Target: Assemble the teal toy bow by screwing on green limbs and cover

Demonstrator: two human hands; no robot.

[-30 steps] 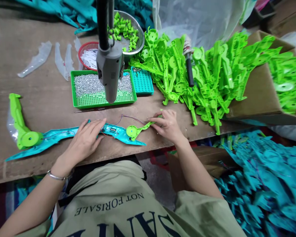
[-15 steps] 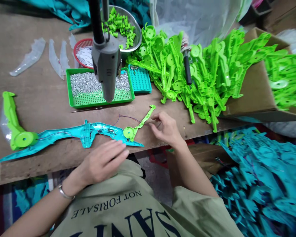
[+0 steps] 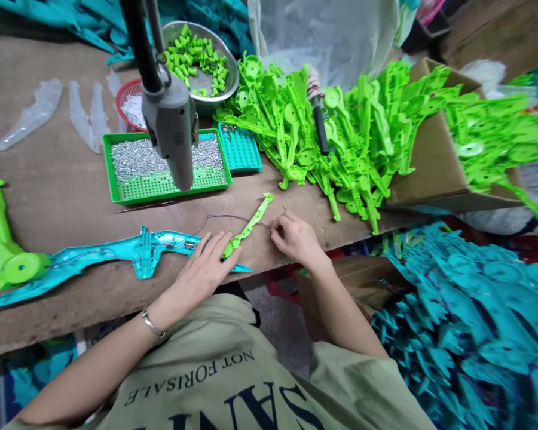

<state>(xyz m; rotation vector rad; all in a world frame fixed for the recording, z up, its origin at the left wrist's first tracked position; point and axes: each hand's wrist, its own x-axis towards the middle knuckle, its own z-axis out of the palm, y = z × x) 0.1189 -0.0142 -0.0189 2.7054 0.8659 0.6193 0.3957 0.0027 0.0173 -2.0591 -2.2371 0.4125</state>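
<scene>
A long turquoise plastic bow-shaped half shell (image 3: 94, 254) lies along the front of the bench, open side up. On its left end sits a lime-green arm (image 3: 20, 269). A second, slimmer lime-green arm (image 3: 253, 221) rests at its right end, angled up and away. My left hand (image 3: 197, 272) lies flat with fingers stretched over that arm's round base, hiding it. A thin dark wire (image 3: 233, 217) loops out of the shell, passing the arm toward my right hand (image 3: 296, 237), whose thumb and fingertips are pinched together on it.
A grey electric screwdriver (image 3: 173, 131) hangs over a green tray (image 3: 165, 194) of screws. Behind are a metal bowl (image 3: 231, 63) and a red basket (image 3: 121, 98). Lime-green parts (image 3: 291, 119) pile up beside a cardboard box (image 3: 424, 155). Turquoise shells (image 3: 488, 310) fill the lower right.
My left hand has moved up and forward from the shell's near edge onto the green arm's base. My right fingers have closed on the wire. The view has shifted slightly right.
</scene>
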